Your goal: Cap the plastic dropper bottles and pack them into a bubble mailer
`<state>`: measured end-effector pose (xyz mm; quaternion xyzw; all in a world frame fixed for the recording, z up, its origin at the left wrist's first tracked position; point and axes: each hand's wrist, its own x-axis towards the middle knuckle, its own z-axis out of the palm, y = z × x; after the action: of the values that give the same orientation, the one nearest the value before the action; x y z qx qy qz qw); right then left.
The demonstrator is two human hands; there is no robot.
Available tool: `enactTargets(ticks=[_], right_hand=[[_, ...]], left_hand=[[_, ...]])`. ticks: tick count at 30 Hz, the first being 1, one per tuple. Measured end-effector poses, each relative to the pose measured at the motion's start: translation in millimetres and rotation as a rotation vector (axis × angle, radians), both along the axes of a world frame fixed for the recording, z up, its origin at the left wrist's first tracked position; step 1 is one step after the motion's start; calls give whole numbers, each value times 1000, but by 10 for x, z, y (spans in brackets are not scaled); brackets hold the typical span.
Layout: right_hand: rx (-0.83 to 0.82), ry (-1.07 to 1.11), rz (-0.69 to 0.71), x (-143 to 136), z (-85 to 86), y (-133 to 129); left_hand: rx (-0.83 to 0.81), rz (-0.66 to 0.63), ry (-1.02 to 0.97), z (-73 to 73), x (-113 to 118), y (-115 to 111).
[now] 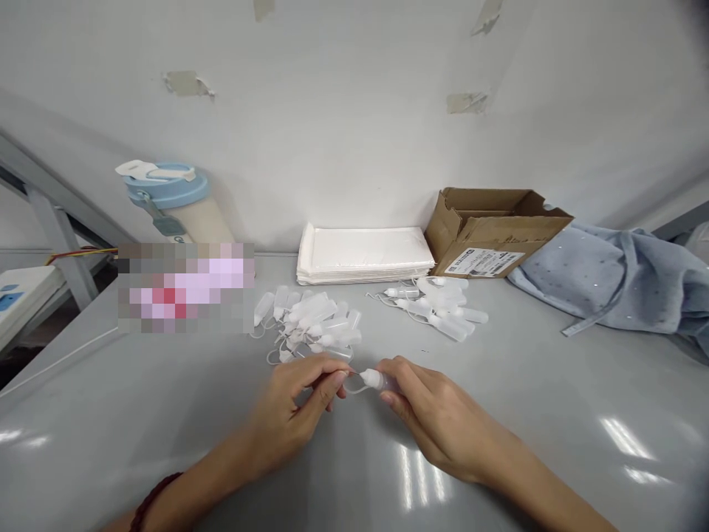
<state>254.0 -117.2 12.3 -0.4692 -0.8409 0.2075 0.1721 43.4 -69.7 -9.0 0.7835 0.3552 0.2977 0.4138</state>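
My right hand (429, 406) is wrapped round a small translucent dropper bottle (388, 381), its white nozzle pointing left. The fingertips of my left hand (310, 395) are pinched together just left of the nozzle tip. A thin reddish piece shows between those fingertips and the tip, too small to name. From the bottle's neck a thin white strap curves towards my left fingers, where its end is hidden. Beyond my left hand lies a pile of similar bottles (318, 318) with straps. A smaller group of bottles (448, 303) lies beyond my right hand.
A stack of flat white packets (365, 251) stands against the wall, beside an open cardboard box (492, 236). Blue-grey cloth (609, 277) lies at the right. At the left are a blue-lidded drink bottle (171, 196) and a pixelated patch. The grey table (554, 414) reflects lights.
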Motion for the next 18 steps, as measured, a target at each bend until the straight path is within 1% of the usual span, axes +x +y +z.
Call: enactTargets(ticks=[8, 12, 15, 18], right_hand=[[-28, 11, 20, 5, -20, 1], [-11, -39, 51, 15, -1, -11], [28, -86, 65, 9, 1, -6], [124, -124, 78, -4, -25, -4]], left_hand=[[-48, -26, -9, 31, -3, -10], [-7, -57, 19, 22, -12, -3], [46, -97, 42, -7, -18, -8], [85, -111, 53, -39, -17, -23]])
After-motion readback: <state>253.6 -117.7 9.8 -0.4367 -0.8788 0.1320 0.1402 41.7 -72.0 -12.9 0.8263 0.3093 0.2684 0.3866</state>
